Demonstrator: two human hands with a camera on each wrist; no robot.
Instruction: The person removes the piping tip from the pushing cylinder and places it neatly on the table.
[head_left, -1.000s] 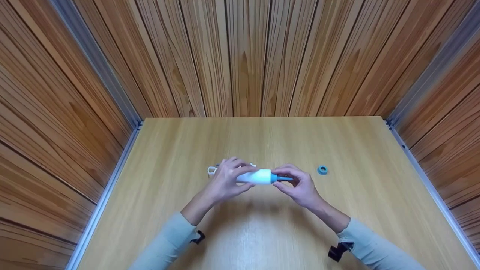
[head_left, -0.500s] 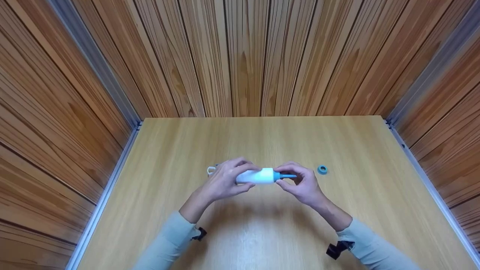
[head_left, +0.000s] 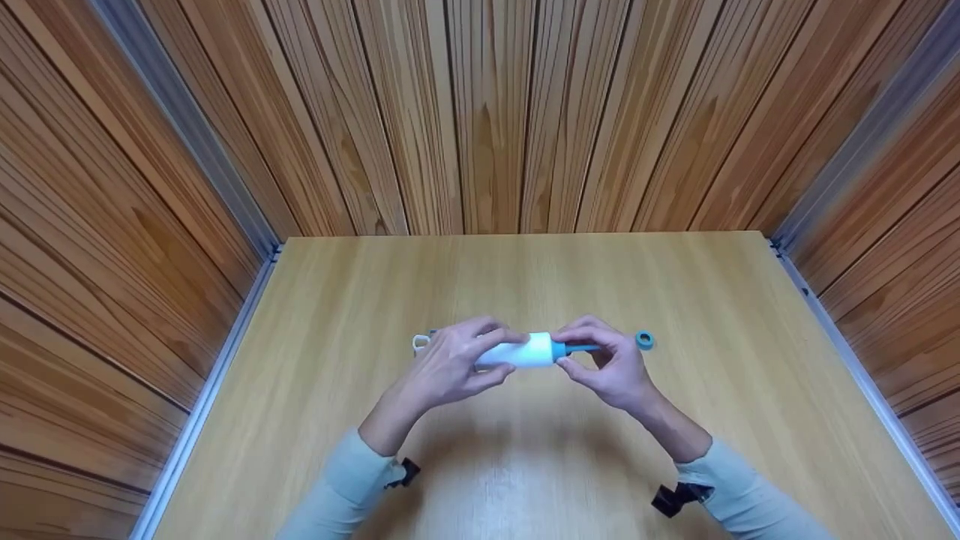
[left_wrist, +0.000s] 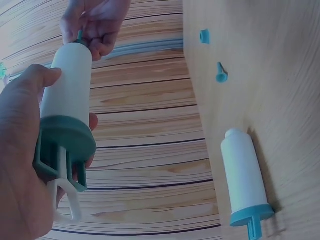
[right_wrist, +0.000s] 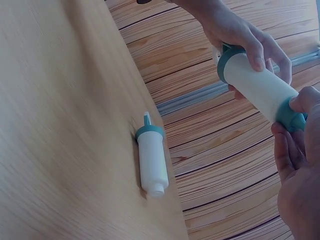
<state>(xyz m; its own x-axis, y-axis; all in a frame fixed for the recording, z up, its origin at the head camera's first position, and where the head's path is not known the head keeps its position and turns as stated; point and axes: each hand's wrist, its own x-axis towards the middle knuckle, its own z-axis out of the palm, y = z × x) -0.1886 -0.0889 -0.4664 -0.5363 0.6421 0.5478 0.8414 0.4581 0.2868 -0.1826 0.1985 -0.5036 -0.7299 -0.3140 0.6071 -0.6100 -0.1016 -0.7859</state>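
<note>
Tube (head_left: 537,350), white, is held above tabletop (head_left: 525,285), left hand (head_left: 454,364) curled round it, right hand (head_left: 613,367) pinching the blue nozzle (head_left: 559,351) at its end; an off-line push or light left grip could set nozzle askew or let tube spin.

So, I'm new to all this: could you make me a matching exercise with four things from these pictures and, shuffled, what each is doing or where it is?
Column one
A. left hand
B. right hand
C. blue ring
D. second white tube

Column two
1. lies on its side on the table, with a blue collar at one end
2. pinches the blue end piece of the raised tube
3. is on the table, appearing beside the right hand in the head view
4. grips the white body of the raised tube

Right pairs: A-4, B-2, C-3, D-1
</note>
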